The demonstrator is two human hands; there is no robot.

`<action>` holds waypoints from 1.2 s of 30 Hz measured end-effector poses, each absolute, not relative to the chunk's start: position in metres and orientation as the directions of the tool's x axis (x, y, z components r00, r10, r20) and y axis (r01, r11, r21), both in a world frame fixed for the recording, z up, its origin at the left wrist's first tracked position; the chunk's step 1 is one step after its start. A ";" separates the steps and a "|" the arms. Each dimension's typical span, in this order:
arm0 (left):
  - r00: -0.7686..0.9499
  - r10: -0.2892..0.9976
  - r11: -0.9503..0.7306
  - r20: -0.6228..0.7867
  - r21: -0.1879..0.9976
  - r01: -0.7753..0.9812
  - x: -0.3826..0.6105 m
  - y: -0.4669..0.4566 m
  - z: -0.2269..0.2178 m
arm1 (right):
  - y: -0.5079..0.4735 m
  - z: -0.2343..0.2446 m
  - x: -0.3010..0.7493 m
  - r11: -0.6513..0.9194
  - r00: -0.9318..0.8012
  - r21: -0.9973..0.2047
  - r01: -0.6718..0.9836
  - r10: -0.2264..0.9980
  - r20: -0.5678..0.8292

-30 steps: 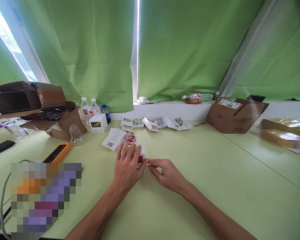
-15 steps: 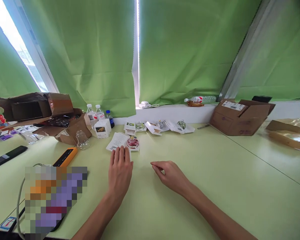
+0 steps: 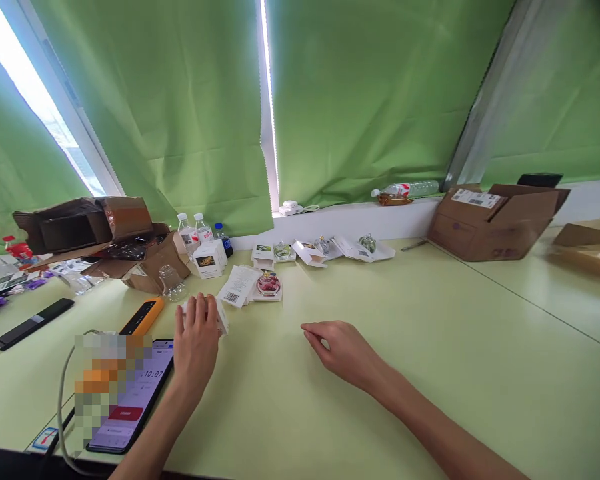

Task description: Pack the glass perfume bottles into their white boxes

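Observation:
On the left side of the table, my left hand (image 3: pixel 197 333) is closed over a small white box (image 3: pixel 223 318). Its fingers lie over the top and hide most of the box. My right hand (image 3: pixel 343 350) rests near the table's middle, thumb and fingertips drawn together, with nothing visible in them. Beyond the left hand lie an opened white carton (image 3: pixel 238 287) and a round glass bottle with red contents (image 3: pixel 269 284) on a white tray. Another white box with a picture (image 3: pixel 210 260) stands behind the left hand.
Opened white cartons (image 3: pixel 310 254) with small glass bottles line the back. Water bottles (image 3: pixel 203 230), brown boxes (image 3: pixel 130 267) and a clear plastic bottle (image 3: pixel 173 283) are at left. A phone (image 3: pixel 140 400) and orange power strip (image 3: pixel 145 317) lie nearby. A large cardboard box (image 3: pixel 490 223) stands right.
My left hand has moved left, away from the red bottle, with the small white box under its fingers. My right hand stays in place. The view has shifted slightly.

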State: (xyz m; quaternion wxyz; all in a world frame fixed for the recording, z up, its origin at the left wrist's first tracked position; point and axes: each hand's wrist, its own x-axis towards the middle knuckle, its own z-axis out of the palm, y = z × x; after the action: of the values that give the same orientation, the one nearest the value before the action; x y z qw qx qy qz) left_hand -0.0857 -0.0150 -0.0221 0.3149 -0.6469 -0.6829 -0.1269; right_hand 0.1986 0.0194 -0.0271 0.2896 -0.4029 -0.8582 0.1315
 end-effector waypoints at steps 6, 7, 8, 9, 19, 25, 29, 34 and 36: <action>0.040 0.839 0.191 0.543 -0.363 0.912 -0.114 -0.001 -0.023 | 0.012 -0.025 0.196 0.662 -0.547 -0.344 0.666 0.747 0.378; 0.045 0.838 0.190 0.544 -0.367 0.911 -0.119 0.002 -0.022 | 0.011 -0.025 0.196 0.666 -0.552 -0.332 0.668 0.743 0.378; 0.052 0.838 0.183 0.544 -0.368 0.911 -0.124 0.006 -0.022 | 0.011 -0.025 0.196 0.670 -0.557 -0.322 0.669 0.739 0.380; 0.068 0.839 0.163 0.540 -0.369 0.915 -0.130 0.010 -0.021 | 0.010 -0.025 0.196 0.674 -0.561 -0.315 0.668 0.735 0.382; 0.144 0.855 0.051 0.498 -0.356 0.933 -0.172 0.067 -0.017 | 0.006 -0.025 0.194 0.697 -0.595 -0.289 0.656 0.713 0.369; 0.147 0.856 0.027 0.496 -0.327 0.945 -0.187 0.102 -0.022 | 0.004 -0.027 0.193 0.696 -0.618 -0.281 0.660 0.717 0.322; 0.141 0.853 0.030 0.503 -0.317 0.948 -0.194 0.120 -0.025 | 0.005 -0.028 0.192 0.684 -0.626 -0.284 0.673 0.730 0.275; 0.131 0.845 0.041 0.519 -0.307 0.951 -0.198 0.136 -0.029 | 0.005 -0.030 0.191 0.675 -0.629 -0.292 0.677 0.737 0.245; 0.125 0.843 0.046 0.523 -0.302 0.952 -0.199 0.142 -0.030 | 0.004 -0.031 0.190 0.673 -0.631 -0.298 0.677 0.739 0.236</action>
State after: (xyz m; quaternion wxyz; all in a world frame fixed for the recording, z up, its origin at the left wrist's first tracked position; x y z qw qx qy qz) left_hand -0.1990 0.1417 -0.0299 0.3056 -0.6850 -0.6553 -0.0892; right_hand 0.1904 0.0044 -0.0305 0.1713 -0.3939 -0.8985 0.0906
